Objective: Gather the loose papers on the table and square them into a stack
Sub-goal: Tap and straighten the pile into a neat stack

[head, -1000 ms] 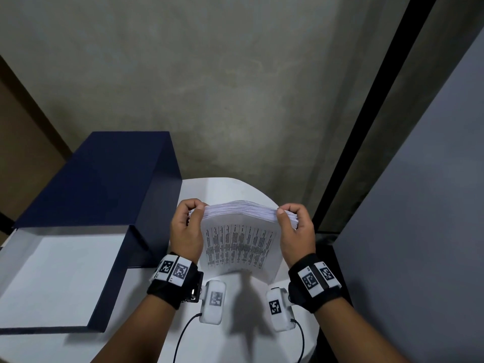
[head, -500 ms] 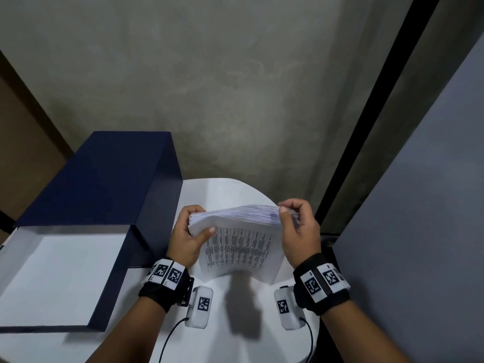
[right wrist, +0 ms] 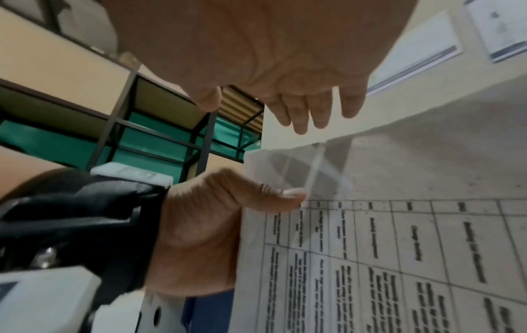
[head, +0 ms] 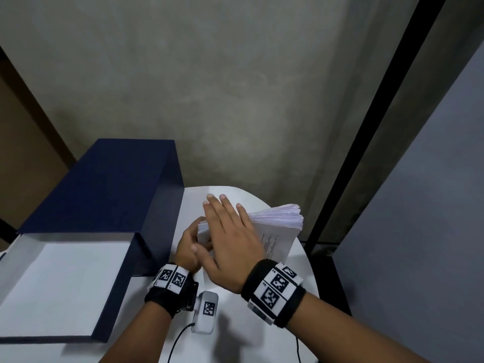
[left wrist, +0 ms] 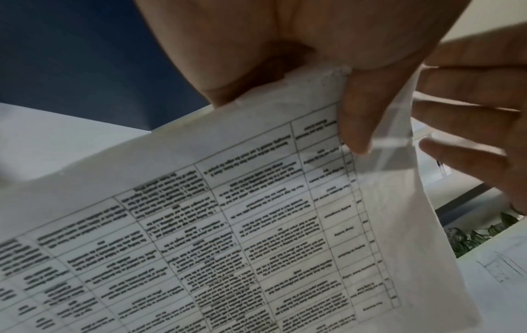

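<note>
White paper stack [head: 275, 226] is held on edge above the table [head: 303, 273], left hand [head: 187, 251] pinching its left corner, right hand [head: 230, 242] flat with fingers spread near its top edge, closest to tap it square.

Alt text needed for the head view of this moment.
A left hand grips the near corner of a thick stack of printed papers above a white table, while the right hand lies flat and open across its top. A dark blue box stands at the left.
</note>
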The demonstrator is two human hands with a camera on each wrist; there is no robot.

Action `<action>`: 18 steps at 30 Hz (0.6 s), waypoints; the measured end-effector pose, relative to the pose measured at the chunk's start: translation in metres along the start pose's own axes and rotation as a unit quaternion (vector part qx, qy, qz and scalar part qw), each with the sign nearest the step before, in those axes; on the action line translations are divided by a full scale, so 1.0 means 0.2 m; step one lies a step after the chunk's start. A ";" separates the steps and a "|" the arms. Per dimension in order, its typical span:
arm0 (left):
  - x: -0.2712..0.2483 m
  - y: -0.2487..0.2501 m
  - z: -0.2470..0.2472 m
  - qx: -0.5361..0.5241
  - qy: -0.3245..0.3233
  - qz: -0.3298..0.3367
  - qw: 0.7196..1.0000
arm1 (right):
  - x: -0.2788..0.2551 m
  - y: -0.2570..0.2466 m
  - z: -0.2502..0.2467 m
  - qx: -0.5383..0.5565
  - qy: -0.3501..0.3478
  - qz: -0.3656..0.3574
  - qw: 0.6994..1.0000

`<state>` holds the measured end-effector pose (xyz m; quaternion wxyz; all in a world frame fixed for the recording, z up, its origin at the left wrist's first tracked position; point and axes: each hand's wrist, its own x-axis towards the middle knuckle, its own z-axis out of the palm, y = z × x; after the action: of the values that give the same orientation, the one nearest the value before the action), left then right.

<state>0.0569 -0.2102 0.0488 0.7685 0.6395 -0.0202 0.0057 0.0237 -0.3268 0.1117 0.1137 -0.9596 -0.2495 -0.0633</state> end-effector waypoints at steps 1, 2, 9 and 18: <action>0.00 0.01 0.01 -0.010 0.000 -0.011 1.000 | 0.00 0.00 0.00 -0.011 -0.004 -0.008 1.000; -0.01 -0.01 0.02 -0.028 0.012 -0.030 0.999 | 0.00 0.00 0.01 -0.023 -0.011 -0.022 0.999; -0.02 -0.01 0.01 0.055 0.022 -0.029 0.998 | -0.04 -0.02 0.01 -0.033 0.006 -0.050 0.998; -0.02 0.02 -0.02 0.089 -0.018 0.052 0.994 | -0.08 0.04 -0.01 0.001 0.047 0.010 0.999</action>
<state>0.0523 -0.2053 0.0520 0.7065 0.7037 -0.0666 0.0361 0.0137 -0.3415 0.1100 0.1269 -0.9579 -0.2342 -0.1070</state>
